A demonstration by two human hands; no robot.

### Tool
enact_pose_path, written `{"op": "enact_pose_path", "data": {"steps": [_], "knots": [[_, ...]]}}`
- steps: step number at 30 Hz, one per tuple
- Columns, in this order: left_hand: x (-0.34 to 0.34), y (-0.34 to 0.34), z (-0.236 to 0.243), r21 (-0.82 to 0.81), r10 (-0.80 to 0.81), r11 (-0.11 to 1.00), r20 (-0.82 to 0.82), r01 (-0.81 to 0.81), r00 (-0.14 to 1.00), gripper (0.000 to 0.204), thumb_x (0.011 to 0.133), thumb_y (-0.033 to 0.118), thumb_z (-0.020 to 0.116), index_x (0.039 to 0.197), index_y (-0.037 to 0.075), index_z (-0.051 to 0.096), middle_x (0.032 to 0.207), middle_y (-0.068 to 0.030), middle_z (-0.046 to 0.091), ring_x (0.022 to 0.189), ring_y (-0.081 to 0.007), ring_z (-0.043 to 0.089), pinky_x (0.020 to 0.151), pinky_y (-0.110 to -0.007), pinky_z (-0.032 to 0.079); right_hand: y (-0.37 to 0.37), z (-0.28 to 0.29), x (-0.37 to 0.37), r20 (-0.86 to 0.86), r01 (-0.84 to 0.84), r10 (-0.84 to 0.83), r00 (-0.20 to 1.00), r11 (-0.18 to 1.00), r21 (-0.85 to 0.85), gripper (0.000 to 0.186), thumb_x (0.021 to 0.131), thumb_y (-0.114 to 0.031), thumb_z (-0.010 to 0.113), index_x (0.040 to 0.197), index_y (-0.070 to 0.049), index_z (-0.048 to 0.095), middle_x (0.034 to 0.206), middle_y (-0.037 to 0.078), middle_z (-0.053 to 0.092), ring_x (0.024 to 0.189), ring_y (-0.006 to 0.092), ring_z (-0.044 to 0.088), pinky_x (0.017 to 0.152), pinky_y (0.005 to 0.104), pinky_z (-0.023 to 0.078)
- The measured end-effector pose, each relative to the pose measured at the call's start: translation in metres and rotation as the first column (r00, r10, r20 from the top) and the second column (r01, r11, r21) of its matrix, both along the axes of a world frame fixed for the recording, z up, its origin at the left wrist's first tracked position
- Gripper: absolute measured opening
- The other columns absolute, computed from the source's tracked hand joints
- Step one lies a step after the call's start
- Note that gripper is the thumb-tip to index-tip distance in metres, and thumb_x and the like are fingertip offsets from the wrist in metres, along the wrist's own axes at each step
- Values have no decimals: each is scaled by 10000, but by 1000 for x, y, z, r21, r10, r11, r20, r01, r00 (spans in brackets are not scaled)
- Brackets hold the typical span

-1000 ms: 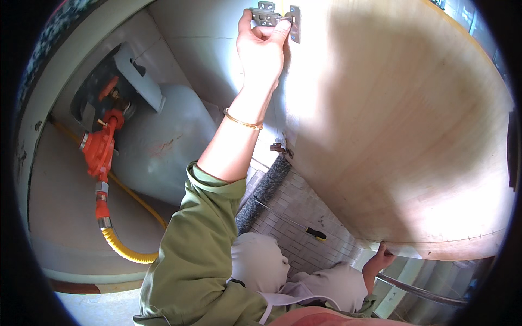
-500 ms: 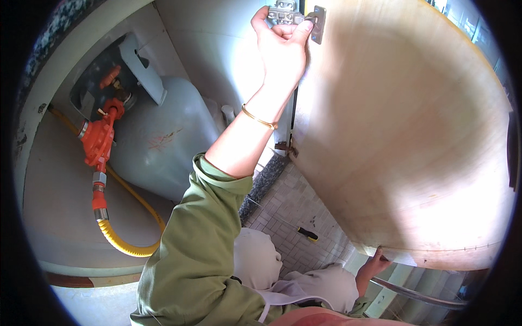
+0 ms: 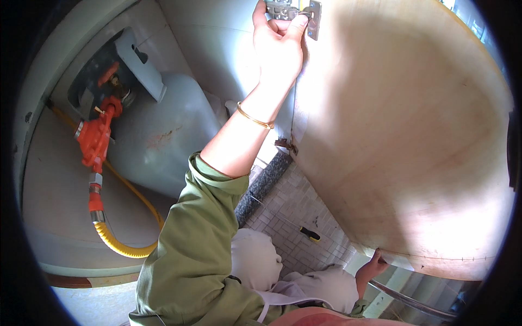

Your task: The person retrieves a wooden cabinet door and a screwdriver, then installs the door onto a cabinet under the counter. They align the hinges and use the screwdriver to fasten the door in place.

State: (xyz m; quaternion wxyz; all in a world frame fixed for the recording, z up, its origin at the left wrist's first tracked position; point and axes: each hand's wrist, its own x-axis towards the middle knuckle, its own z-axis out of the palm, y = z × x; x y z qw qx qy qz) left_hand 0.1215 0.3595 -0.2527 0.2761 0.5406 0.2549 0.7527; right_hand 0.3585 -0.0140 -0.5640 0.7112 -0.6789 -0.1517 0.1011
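At the top, my left hand closes its fingers around a metal cabinet hinge. One plate of this hinge lies on a pale wooden cabinet door, and its arm reaches the cabinet's side panel. Low on the right, my right hand grips the door's bottom edge; some of its fingers are hidden behind the board. A second, rusty-looking hinge sits lower on the door's hinge side, with neither hand on it.
Inside the cabinet on the left stands a grey gas cylinder with an orange regulator and a yellow hose. A screwdriver lies on the tiled floor beyond my knees. A dark stone edge borders the cabinet.
The view has shifted slightly, and the upper hinge and my left hand appear a little higher. The door's bottom edge shows slightly lower. Both hands keep their holds.
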Motion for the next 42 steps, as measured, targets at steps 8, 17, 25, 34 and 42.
{"op": "enact_pose_path", "data": {"steps": [8,17,25,34,42], "knots": [[-11,-3,9,-78,-84,994,-35,81,996,716,834,93,660,1357,-123,221,679,-28,583,611,-92,539,582,-218,462,-1,8,-1,38,-6,5,999,1000,10,508,850,-89,606,1269,72,370,1258,179,476,1097,242,493,958,354,392],[-17,-2,14,-102,-62,993,-86,53,994,747,832,90,662,1373,-125,193,698,-33,585,615,-99,549,566,-222,466,1,4,1,54,11,-12,998,1000,22,475,836,-54,607,1236,95,396,1227,199,498,1089,261,504,951,361,405],[-13,-21,21,-148,-125,982,-37,118,991,646,841,58,629,1360,-102,279,633,28,530,506,-50,445,445,-188,373,-4,-11,10,53,-49,45,998,996,73,556,847,-128,645,1291,39,355,1265,157,473,1110,232,481,972,357,369],[-14,-19,18,-111,-42,993,-93,32,995,610,845,64,631,1347,-88,318,645,25,547,516,-53,445,481,-185,377,-5,-7,10,36,-49,45,998,993,110,568,861,-125,622,1317,43,326,1308,172,438,1153,243,458,1005,364,348],[-15,4,9,-33,-123,992,-42,121,992,788,832,98,672,1379,-130,153,787,-94,632,720,-158,630,662,-270,533,-1,0,3,-6,14,-14,1000,998,67,488,838,-41,618,1247,80,382,1245,187,481,1093,243,493,973,360,384]]}}
